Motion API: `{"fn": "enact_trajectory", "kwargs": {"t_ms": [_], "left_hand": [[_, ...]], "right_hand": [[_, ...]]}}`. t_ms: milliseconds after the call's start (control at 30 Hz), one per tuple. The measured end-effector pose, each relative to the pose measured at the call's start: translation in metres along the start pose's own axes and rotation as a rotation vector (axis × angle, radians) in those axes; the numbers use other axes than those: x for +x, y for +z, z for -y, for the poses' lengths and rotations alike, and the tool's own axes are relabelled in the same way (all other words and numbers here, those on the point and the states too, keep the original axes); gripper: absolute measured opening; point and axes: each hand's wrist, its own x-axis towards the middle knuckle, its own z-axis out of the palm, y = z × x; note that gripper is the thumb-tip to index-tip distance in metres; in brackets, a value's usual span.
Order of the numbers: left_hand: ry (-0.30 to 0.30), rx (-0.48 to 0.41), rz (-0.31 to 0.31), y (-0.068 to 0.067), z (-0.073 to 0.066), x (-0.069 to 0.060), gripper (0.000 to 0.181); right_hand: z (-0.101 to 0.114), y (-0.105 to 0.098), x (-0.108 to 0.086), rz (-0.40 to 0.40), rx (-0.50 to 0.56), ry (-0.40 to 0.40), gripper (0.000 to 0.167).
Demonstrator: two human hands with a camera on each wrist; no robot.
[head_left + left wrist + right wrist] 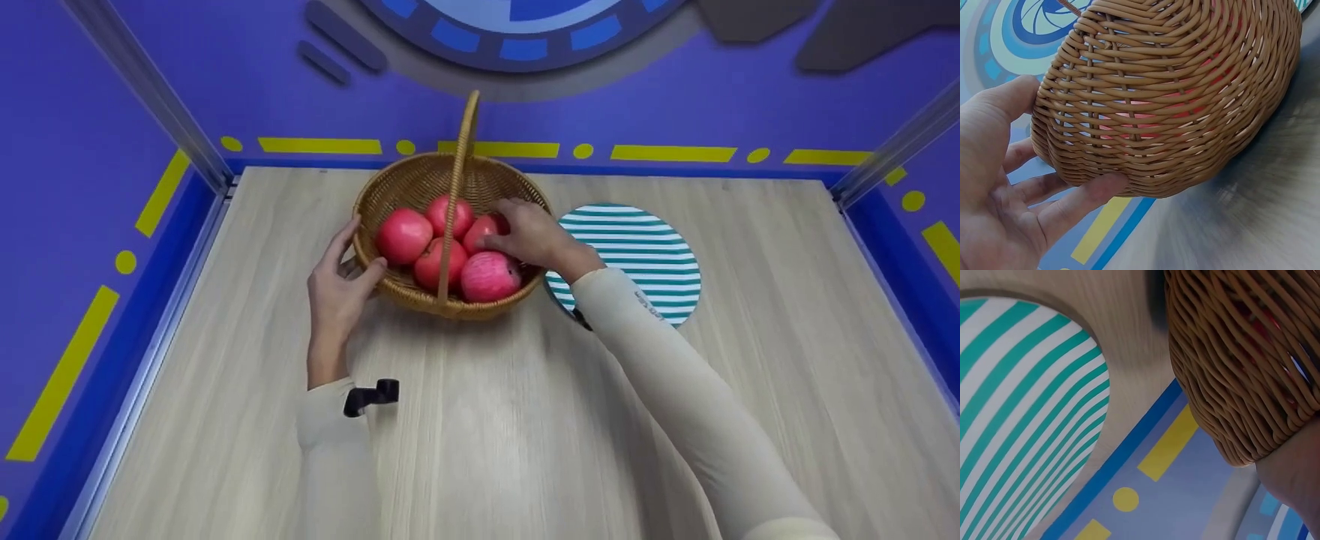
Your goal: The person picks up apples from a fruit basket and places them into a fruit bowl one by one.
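Observation:
A brown wicker basket (409, 296) with an arched handle (463, 135) stands toward the back of the table, with several red apples (405, 236) inside. My left hand (337, 285) holds the basket's left side, thumb near the rim. In the left wrist view, the fingers of that hand (1022, 208) lie against the weave. Over the right rim, my right hand (536, 234) reaches in and grips a red apple (480, 234) at the right of the group. The right wrist view shows only part of this hand (1297, 467) at the rim; its fingertips are hidden.
A round disc (637, 255) with green and white stripes lies right of the basket, partly under my right forearm. Blue panels (225, 97) with yellow marks wall the pale wooden table (480, 420) at the back and sides. A black strap piece (371, 397) sits at my left wrist.

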Motion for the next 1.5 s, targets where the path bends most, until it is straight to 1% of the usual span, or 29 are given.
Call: {"fn": "enact_trajectory", "kwargs": {"t_ms": [100, 300, 500, 633, 833, 933, 1100, 1300, 1400, 1500], "left_hand": [[-0.010, -0.011, 0.002, -0.0007, 0.0013, 0.0002, 0.065], [0.001, -0.011, 0.005, -0.0012, 0.0021, 0.0003, 0.065], [0.003, -0.016, 0.009, -0.0010, 0.0019, 0.0004, 0.065], [0.007, -0.022, 0.007, -0.0007, 0.0020, 0.0007, 0.065], [0.003, -0.023, 0.007, -0.0007, 0.0029, 0.0004, 0.064], [0.003, -0.032, 0.013, -0.0012, 0.0032, -0.0002, 0.064], [0.006, -0.038, 0.015, -0.0016, 0.0031, 0.0000, 0.065], [0.004, -0.017, 0.009, -0.0012, 0.0019, 0.0002, 0.066], [0.006, -0.022, 0.008, -0.0013, 0.0027, 0.0005, 0.065], [0.003, -0.030, 0.008, -0.0019, 0.0041, 0.0000, 0.065]], "right_hand": [[0.0014, -0.0005, 0.0010, 0.013, -0.010, 0.005, 0.070], [0.0016, -0.0012, 0.0015, 0.030, 0.003, 0.014, 0.067], [0.0005, -0.0016, 0.0011, 0.009, 0.012, -0.001, 0.066], [0.0010, -0.0022, 0.0003, 0.008, 0.041, 0.023, 0.067], [0.0038, -0.0029, 0.0015, 0.044, 0.062, 0.070, 0.063], [0.0037, -0.0022, 0.0028, 0.048, 0.078, 0.075, 0.064], [0.0026, -0.0013, 0.0032, 0.025, 0.098, 0.083, 0.065], [0.0038, -0.0010, 0.0000, -0.012, 0.113, 0.092, 0.071], [0.0041, -0.0007, -0.0026, -0.033, 0.130, 0.089, 0.070], [0.0046, -0.0002, -0.0051, -0.059, 0.133, 0.066, 0.069]]}}
